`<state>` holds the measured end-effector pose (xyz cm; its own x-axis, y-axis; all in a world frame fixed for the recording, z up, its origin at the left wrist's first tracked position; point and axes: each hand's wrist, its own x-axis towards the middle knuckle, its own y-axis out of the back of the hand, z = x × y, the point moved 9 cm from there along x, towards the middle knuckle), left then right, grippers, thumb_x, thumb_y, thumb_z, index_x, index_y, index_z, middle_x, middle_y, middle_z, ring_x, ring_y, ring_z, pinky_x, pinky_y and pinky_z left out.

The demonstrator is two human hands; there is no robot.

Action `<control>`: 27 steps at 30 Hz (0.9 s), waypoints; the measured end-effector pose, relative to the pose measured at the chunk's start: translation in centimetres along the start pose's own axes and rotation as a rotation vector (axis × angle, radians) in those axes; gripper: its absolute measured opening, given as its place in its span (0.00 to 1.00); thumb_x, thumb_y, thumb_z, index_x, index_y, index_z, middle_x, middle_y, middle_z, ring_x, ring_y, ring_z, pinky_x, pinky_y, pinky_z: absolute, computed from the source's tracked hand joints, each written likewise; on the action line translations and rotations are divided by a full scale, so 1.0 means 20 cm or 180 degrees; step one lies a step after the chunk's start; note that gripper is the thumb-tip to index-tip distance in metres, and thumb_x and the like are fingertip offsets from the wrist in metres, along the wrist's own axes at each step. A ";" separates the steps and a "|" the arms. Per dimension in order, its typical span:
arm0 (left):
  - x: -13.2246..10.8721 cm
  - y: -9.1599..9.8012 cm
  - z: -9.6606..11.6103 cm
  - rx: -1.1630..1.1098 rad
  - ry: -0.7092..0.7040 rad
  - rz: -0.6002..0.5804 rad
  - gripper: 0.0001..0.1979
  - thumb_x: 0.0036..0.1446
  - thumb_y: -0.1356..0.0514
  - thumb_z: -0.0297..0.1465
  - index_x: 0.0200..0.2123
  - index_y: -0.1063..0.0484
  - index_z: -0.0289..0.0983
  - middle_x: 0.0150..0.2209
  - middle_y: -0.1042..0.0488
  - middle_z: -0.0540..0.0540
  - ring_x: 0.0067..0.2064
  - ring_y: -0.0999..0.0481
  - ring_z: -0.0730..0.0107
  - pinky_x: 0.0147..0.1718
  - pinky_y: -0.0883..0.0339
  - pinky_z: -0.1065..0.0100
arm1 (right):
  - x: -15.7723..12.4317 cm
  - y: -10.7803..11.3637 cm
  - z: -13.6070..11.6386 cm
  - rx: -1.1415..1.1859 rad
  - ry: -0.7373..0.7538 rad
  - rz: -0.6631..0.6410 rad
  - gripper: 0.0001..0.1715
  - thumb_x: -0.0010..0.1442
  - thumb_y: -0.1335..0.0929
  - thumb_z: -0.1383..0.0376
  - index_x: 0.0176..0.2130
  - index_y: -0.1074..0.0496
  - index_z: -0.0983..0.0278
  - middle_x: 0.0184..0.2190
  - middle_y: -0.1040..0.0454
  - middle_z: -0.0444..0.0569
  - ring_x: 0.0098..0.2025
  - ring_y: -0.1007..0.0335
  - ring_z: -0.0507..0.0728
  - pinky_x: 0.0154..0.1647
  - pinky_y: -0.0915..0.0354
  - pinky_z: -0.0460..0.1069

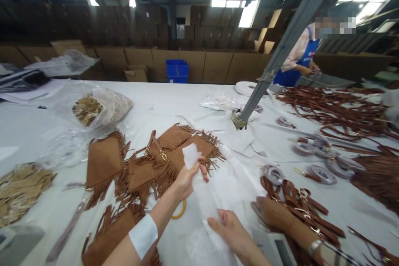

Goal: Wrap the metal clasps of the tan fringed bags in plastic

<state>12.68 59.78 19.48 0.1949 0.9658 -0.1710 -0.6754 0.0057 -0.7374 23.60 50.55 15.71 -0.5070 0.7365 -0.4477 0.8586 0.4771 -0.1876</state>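
My left hand [187, 179] is raised over the table and pinches the top of a thin white wrapping sheet [204, 193] between thumb and fingers. My right hand [229, 228] is lower and closer to me, with its fingers curled on the bottom edge of the same sheet. Just behind the sheet lie brown suede fringed bags [168, 149] with gold clasps. A yellow ring [180, 213] shows under my left wrist.
Another person's hand with a wristwatch [276, 214] rests on brown straps [304, 205] at the right. More straps [336, 108] and wrapped rings [321, 172] lie at the far right. A plastic bag [99, 108] sits at the left. A grey slanted post [274, 62] meets the table. A person in blue [299, 62] works at the back.
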 end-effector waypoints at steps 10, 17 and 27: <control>-0.24 0.11 -0.14 0.0243 0.0320 0.0256 0.19 0.53 0.38 0.42 0.41 0.33 0.35 0.19 0.45 0.59 0.18 0.50 0.82 0.19 0.50 0.75 | -0.07 -0.14 0.32 -0.0029 -0.0140 0.0192 0.38 0.46 0.29 0.45 0.48 0.27 0.67 0.36 0.22 0.56 0.39 0.26 0.64 0.41 0.32 0.56; -0.47 0.13 -0.30 0.1184 0.0835 -0.0148 0.19 0.54 0.42 0.48 0.31 0.35 0.36 0.18 0.45 0.59 0.18 0.50 0.81 0.18 0.55 0.74 | -0.06 0.01 -0.04 -0.0681 0.0722 0.0920 0.44 0.43 0.25 0.53 0.56 0.35 0.63 0.50 0.27 0.57 0.50 0.32 0.64 0.51 0.35 0.58; -0.68 0.21 -0.44 0.0989 0.1018 -0.0568 0.24 0.45 0.36 0.52 0.29 0.36 0.36 0.20 0.43 0.57 0.19 0.45 0.81 0.19 0.50 0.74 | -0.22 -0.08 -0.07 -0.1137 0.2462 0.1795 0.07 0.53 0.29 0.68 0.34 0.22 0.57 0.32 0.24 0.47 0.35 0.28 0.56 0.36 0.30 0.50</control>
<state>13.49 44.45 12.90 0.5031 0.8149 -0.2879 -0.7827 0.2883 -0.5516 24.33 47.16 19.15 -0.0545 0.9456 0.3209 0.9788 -0.0129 0.2043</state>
